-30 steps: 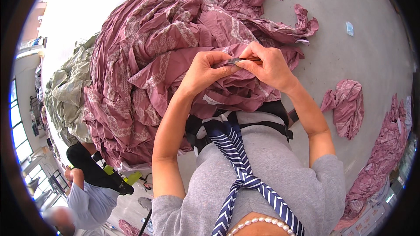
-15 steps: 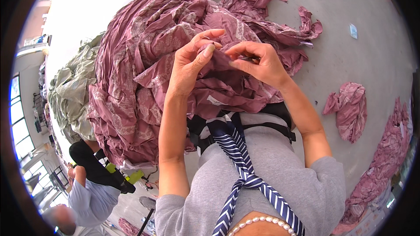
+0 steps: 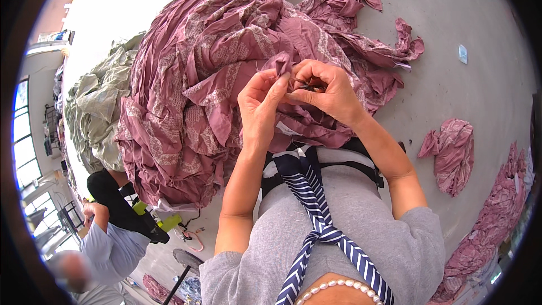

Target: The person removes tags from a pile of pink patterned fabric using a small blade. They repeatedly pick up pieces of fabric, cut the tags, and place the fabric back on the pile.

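Observation:
A large heap of mauve fabric with pale lace-like patterned bands (image 3: 214, 73) lies in front of me and reaches up to my lap. My left hand (image 3: 261, 104) pinches a bunched edge of this fabric (image 3: 280, 62) between thumb and fingers, and loose threads stick out of it. Close against it, my right hand (image 3: 327, 91) is closed around small dark thread snips (image 3: 309, 86), mostly hidden by the fingers. The tip of the snips is near the left thumb. A white label (image 3: 286, 129) shows on the cloth below my hands.
Pale green fabric (image 3: 99, 118) is piled at the left. A seated person (image 3: 116, 243) works at the lower left. On the grey floor at right lie a mauve bundle (image 3: 454, 155) and a light blue scrap (image 3: 462, 54); a longer mauve pile (image 3: 485, 231) runs along the far right.
Both hands have come nearer to my body and closer together. The left hand now holds a bunched edge upright, and the snips have moved to the left thumb. The view has shifted slightly.

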A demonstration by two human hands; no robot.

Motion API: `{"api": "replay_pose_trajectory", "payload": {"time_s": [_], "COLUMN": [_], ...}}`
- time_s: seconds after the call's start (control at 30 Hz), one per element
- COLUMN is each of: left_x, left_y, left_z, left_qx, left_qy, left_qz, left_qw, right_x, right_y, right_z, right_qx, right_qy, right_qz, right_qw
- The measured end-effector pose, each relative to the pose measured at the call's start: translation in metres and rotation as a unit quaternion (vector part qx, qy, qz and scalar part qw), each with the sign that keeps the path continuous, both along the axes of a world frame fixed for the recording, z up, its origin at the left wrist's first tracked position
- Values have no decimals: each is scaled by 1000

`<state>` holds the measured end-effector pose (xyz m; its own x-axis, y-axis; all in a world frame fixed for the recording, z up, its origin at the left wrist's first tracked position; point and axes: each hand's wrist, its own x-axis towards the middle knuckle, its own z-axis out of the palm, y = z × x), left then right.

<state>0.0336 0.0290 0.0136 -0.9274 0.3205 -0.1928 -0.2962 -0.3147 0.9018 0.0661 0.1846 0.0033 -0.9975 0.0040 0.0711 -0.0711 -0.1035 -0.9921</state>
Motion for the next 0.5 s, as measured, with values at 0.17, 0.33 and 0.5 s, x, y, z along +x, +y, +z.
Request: {"api": "replay_pose_trajectory", "payload": {"time_s": [0.17, 0.33, 0.5], "left_x": [-2, -4, -4], "left_y": [-8, -8, -5], "left_z": [-7, -7, 2], "left_qx": [15, 5, -10], "left_qy": [-36, 12, 40], "left_qz": [-15, 10, 7], "left_qw": [999, 1000, 999], "right_x": [-2, -4, -7], "right_y": [5, 9, 11], "right_z": [6, 5, -4], "right_qx": [-119, -193, -151], "right_qy": [-62, -95, -55], "right_qz": [17, 15, 27], "right_qw": [991, 976, 987]}}
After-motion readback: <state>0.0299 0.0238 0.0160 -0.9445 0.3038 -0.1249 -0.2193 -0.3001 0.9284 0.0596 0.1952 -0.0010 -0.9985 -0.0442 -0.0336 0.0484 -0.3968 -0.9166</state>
